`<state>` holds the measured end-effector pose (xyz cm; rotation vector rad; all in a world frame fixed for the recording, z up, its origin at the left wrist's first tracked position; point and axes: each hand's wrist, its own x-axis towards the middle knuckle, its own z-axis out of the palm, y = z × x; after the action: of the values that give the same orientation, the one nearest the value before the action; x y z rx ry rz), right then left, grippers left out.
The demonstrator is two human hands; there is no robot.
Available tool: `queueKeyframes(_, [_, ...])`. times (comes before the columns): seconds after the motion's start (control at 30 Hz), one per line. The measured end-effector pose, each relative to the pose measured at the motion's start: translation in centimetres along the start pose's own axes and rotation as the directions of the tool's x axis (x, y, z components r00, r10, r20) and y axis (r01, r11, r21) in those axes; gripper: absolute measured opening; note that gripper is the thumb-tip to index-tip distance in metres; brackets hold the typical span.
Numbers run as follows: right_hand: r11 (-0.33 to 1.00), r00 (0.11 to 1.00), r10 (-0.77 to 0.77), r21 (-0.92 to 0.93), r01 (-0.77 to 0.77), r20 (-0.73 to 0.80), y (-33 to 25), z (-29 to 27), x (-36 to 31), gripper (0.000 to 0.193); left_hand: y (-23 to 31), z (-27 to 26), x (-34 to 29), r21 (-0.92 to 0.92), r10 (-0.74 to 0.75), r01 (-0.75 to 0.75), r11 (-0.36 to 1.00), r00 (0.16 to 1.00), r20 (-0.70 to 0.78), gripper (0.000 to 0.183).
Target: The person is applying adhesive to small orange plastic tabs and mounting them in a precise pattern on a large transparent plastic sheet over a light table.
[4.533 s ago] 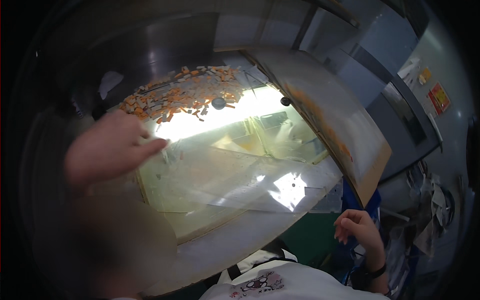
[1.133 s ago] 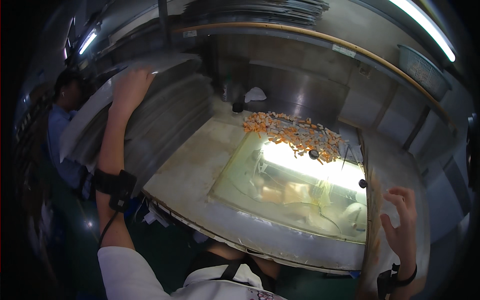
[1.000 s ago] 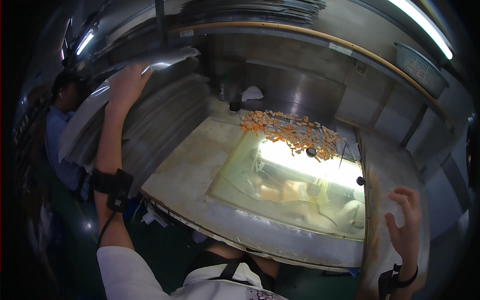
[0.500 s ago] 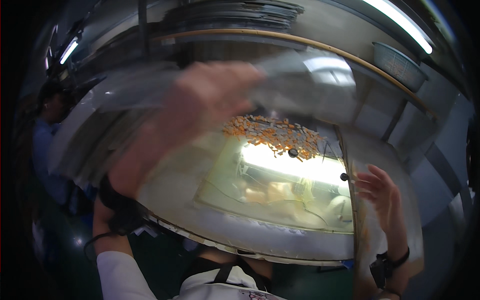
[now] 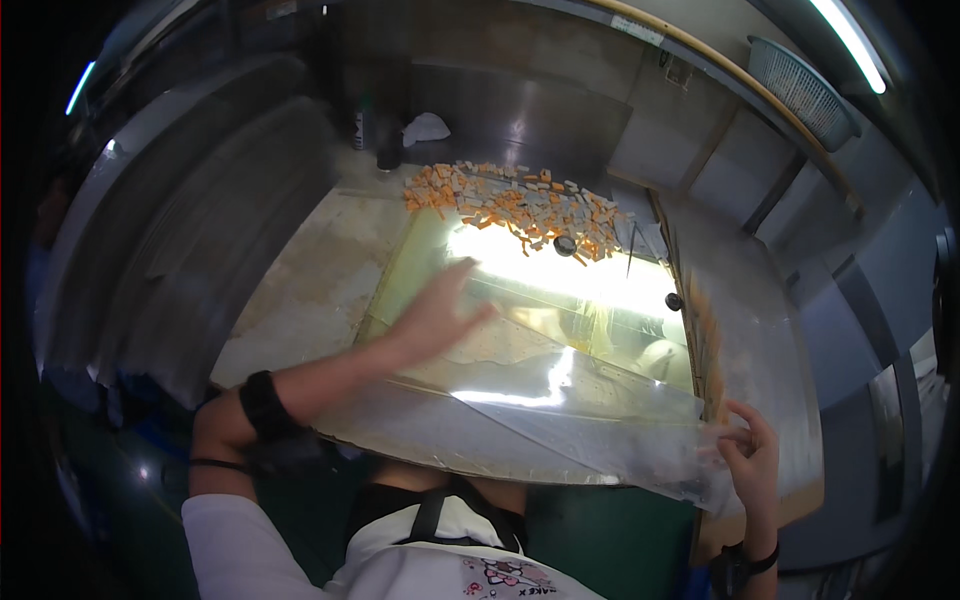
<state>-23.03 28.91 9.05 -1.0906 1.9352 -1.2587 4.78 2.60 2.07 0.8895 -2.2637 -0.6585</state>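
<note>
- Bench (image 5: pixel 310 255): biggest thing in front of you, pale, stained on its L side.
- Stack (image 5: pixel 200 220): big pile of sheets on your L, edges blurred, well apart from your hands.
- Board (image 5: pixel 755 310): at the R end of the bench, its orange-stained edge beside the lit area.
- Pane (image 5: pixel 640 345): set in the bench, lit from below, strongest glare toward the back.
- Sheet (image 5: pixel 590 405): clear, shiny, lying slantwise over the pane's front & the bench's near edge, btwn your hands; its R corner is near the board.
- L hand (image 5: pixel 437 315): over the sheet's L part, thumb & index spread apart, w/ nothing pinched; blurred, so can't tell if it touches.
- R hand (image 5: pixel 752 455): at the sheet's R corner, fingers curled, can't tell if they pinch it or only hang beside.
- Pile (image 5: pixel 520 205): small orange & pale bits along the back of the pane.
- Knobs (image 5: pixel 565 246): two, dark & round; one by the pile, one at the pane's R edge.
- Step, my read: placing the sheet on the lit surface.
- Next move, I'd judge, calls for light flat fingers on L, sure hold of the R corner, & squaring the sheet w/o brushing the pile.
</note>
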Motion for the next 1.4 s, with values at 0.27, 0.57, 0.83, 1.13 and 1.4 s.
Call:
queueKeyframes(0.27, [0.987, 0.955, -0.163, -0.051, 0.155, -0.247, 3.2, -0.7, -3.8, 0.012, -3.1, -3.5, 2.4, -0.638, -0.452, 0.61, 0.471, 0.787, 0.42, 0.04])
queueKeyframes(0.57, [0.851, 0.867, -0.256, -0.525, -0.007, -0.427, 1.5, 0.7, -5.5, 0.019, -3.1, -1.0, 6.1, -0.563, -0.171, 0.56, 0.608, 0.785, 0.596, 0.014])
queueKeyframes(0.83, [0.616, 0.849, -0.463, -0.597, 0.514, 0.254, -6.9, 7.1, 3.1, 0.035, -4.5, 0.3, 5.6, -0.653, -0.029, 0.456, 0.605, 0.832, 0.554, 0.012])
queueKeyframes(1.13, [0.728, 0.783, -0.306, -0.397, 0.559, 0.542, -5.8, 16.3, 12.6, 0.023, -3.2, 0.6, 4.9, -0.738, 0.056, 0.403, 0.541, 0.859, 0.51, 0.017])
queueKeyframes(1.4, [0.698, 0.789, -0.193, -0.484, 0.528, 0.583, -6.7, 13.7, 16.9, 0.028, -2.3, 0.8, 2.5, -0.718, 0.203, 0.225, 0.659, 0.866, 0.458, 0.048])
